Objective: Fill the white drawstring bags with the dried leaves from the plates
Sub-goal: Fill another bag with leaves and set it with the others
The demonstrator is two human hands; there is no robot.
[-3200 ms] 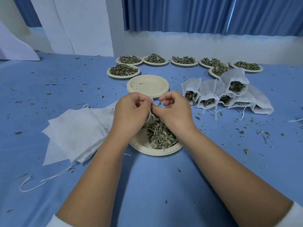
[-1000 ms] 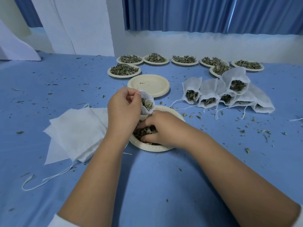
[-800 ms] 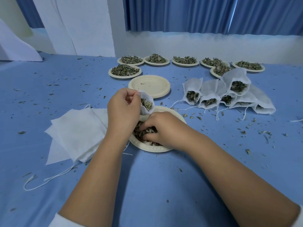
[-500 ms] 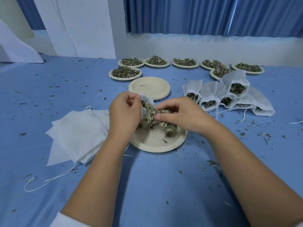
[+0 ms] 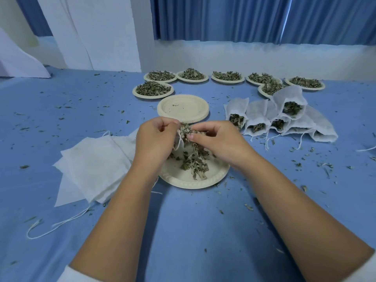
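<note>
Over a plate (image 5: 183, 183) on the blue worktop (image 5: 193, 231), left hand (image 5: 154, 141) grips a bag (image 5: 179, 141), right hand (image 5: 223, 141) pinches leaves (image 5: 187, 131) at its mouth.

The tabletop (image 5: 183, 231) was plain mid-blue, flecked with dark green crumbs (image 5: 24, 166). The plates (image 5: 183, 181) were cream; the dried leaves (image 5: 195, 161) were olive and grey-green. The flat drawstring bags (image 5: 95, 165) and the filled bags (image 5: 256, 112) were white. The curtain (image 5: 223, 17) was deeper blue, its folds making vertical stripes.
</note>
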